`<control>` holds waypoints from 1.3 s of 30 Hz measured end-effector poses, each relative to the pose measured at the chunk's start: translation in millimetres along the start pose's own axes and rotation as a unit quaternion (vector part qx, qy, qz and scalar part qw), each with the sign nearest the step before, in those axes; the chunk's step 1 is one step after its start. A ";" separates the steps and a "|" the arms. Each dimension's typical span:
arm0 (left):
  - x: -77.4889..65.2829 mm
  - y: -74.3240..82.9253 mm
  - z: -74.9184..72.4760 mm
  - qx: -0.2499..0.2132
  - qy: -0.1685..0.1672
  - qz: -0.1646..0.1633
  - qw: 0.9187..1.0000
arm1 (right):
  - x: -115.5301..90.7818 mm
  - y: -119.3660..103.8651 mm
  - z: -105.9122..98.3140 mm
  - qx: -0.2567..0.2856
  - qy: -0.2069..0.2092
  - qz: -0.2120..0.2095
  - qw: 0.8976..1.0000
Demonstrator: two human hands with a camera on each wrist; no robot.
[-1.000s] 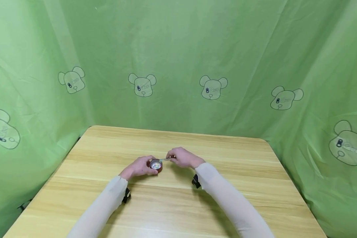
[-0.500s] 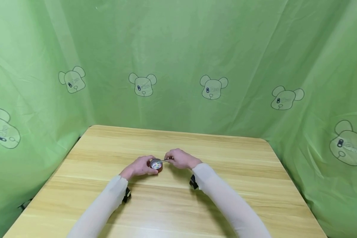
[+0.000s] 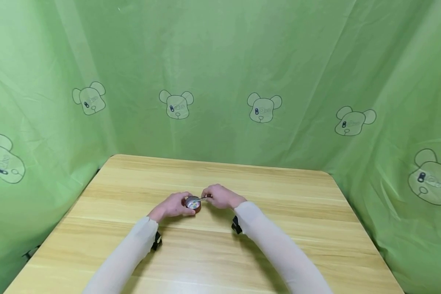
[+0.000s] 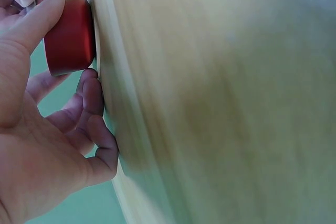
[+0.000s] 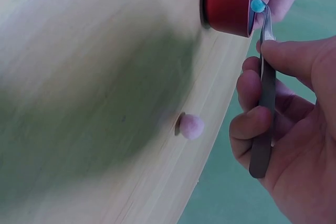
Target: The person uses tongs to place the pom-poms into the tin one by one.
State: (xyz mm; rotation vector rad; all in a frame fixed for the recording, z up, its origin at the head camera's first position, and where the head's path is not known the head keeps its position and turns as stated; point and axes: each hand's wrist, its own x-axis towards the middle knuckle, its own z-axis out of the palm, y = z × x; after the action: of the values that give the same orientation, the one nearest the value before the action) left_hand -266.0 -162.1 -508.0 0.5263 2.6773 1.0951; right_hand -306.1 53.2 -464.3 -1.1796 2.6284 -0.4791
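Note:
A small round red tin (image 5: 228, 3) stands on the table, colourful bits showing inside it in the head view. My left hand (image 3: 173, 205) grips its side, thumb at the near rim and fingers round the far side. Silver metal tweezers (image 5: 266, 98) are pinched between the thumb and fingers of my right hand (image 3: 221, 197). At their tips, by the tin's rim, is a small light-blue bead (image 5: 257, 5). A pale pink fuzzy-looking ball (image 5: 191, 126) lies on the table near the right hand; in the head view it cannot be made out.
The wood-grain table (image 3: 206, 253) stretches around both hands. Green curtains (image 3: 220, 61) with bear-head prints hang behind it and along both sides. A black wrist device (image 3: 237, 225) sits under the right sleeve, another (image 3: 157, 241) under the left.
My right hand has moved slightly left and down, bringing the tweezer tips further over the tin's opening. The left hand and the tin have stayed in place.

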 end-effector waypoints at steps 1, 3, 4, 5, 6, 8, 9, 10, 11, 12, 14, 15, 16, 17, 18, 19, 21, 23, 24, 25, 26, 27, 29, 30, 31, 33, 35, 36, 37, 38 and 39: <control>-0.1 0.3 -0.1 0.000 -0.001 0.000 1.000 | 0.4 -0.6 0.3 0.002 0.000 0.001 1.000; -0.1 0.7 -0.1 -0.001 -0.003 0.001 1.000 | 1.1 -1.4 0.8 0.003 -0.001 0.002 1.000; -0.2 0.7 -0.2 0.000 -0.003 0.004 1.000 | 1.3 -1.8 1.0 0.003 -0.001 0.002 1.000; -0.2 1.0 -0.3 0.001 -0.003 0.004 1.000 | 1.4 -2.3 1.2 0.004 -0.001 0.002 1.000; -0.2 1.3 -0.4 -0.001 -0.004 0.004 1.000 | 1.5 -2.6 1.4 0.004 0.000 0.003 1.000; -0.1 1.4 -0.1 -0.002 -0.005 0.002 1.000 | 1.8 -2.7 2.2 0.004 -0.001 0.006 1.000; 0.0 1.3 0.2 -0.003 -0.005 0.002 1.000 | 1.9 -2.7 2.7 0.006 0.000 0.008 1.000; 0.1 1.1 0.4 -0.003 -0.006 0.001 1.000 | 1.9 -2.7 3.0 0.007 0.000 0.011 1.000; 0.0 1.2 0.6 -0.004 -0.006 -0.003 1.000 | 2.0 -2.4 3.5 0.009 0.001 0.014 1.000; 0.1 0.9 0.8 -0.004 -0.006 -0.004 1.000 | 2.2 -2.1 4.0 0.008 0.001 0.016 1.000; 0.3 0.6 1.4 -0.003 -0.005 -0.003 1.000 | 2.4 -1.6 4.5 0.010 0.003 0.020 1.000; 0.4 0.5 1.5 -0.003 -0.004 -0.004 1.000 | 2.2 -1.3 4.7 0.011 0.005 0.021 1.000; 0.4 0.4 1.6 -0.004 -0.004 -0.005 1.000 | 1.9 -0.8 4.7 0.013 0.005 0.022 1.000; 0.4 0.4 1.7 -0.006 -0.004 -0.006 1.000 | 1.5 -0.2 4.5 0.014 0.006 0.023 1.000; 0.6 0.4 1.8 -0.006 -0.004 -0.005 1.000 | 0.8 0.7 4.0 0.015 0.007 0.025 1.000; 0.8 0.3 2.0 -0.006 -0.003 -0.005 1.000 | -0.1 1.7 3.0 0.018 0.008 0.027 0.999; 0.9 -0.1 2.0 -0.005 -0.003 -0.007 1.000 | -2.6 4.8 0.3 0.021 0.015 0.031 0.999; 0.7 -0.2 1.5 -0.003 -0.001 -0.009 1.000 | -5.5 9.6 -3.1 0.021 0.025 0.037 0.999; 0.7 -0.3 1.2 -0.003 0.000 -0.011 1.000 | -7.0 12.9 -4.9 0.022 0.032 0.040 0.998; 0.6 -0.3 0.8 -0.002 0.000 -0.014 1.000 | -8.6 16.0 -6.5 0.023 0.037 0.045 0.998; 0.3 -0.3 0.3 -0.001 0.001 -0.018 1.000 | -10.1 19.3 -7.9 0.025 0.042 0.049 0.998; -0.1 -0.2 -0.1 -0.002 0.001 -0.021 1.000 | -11.5 22.8 -8.9 0.023 0.046 0.052 0.997; -0.8 -0.2 -0.8 -0.002 0.002 -0.027 1.000 | -14.0 29.7 -10.0 0.024 0.053 0.057 0.997; -1.2 -0.1 -0.7 -0.001 0.001 -0.029 1.000 | -15.4 32.4 -10.6 0.025 0.055 0.059 0.996; -1.6 0.0 -0.8 0.000 0.001 -0.027 1.000 | -16.8 34.8 -10.9 0.024 0.056 0.063 0.996; -2.1 0.2 -0.6 0.000 0.001 -0.025 1.000 | -18.8 39.6 -11.4 0.020 0.057 0.067 0.996; -1.9 0.1 0.1 0.001 0.001 -0.019 1.000 | -20.8 43.3 -11.8 0.016 0.057 0.072 0.996; -1.6 -0.1 0.3 0.001 0.001 -0.017 1.000 | -21.7 44.7 -12.0 0.016 0.057 0.075 0.995; -1.3 -0.2 0.4 0.001 0.001 -0.014 1.000 | -22.3 46.2 -12.1 0.015 0.057 0.077 0.995; -0.9 -0.4 0.6 0.000 0.001 -0.015 1.000 | -22.7 47.6 -12.1 0.013 0.056 0.078 0.995; -0.6 -0.5 0.8 0.000 0.002 -0.015 1.000 | -23.2 48.9 -12.0 0.012 0.055 0.079 0.995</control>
State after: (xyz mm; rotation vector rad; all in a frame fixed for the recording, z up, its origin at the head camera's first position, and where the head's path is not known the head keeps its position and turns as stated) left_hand -265.3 -162.1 -508.9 0.4826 2.6788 1.0895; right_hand -328.2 103.7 -470.3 -0.9549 2.7737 -0.5578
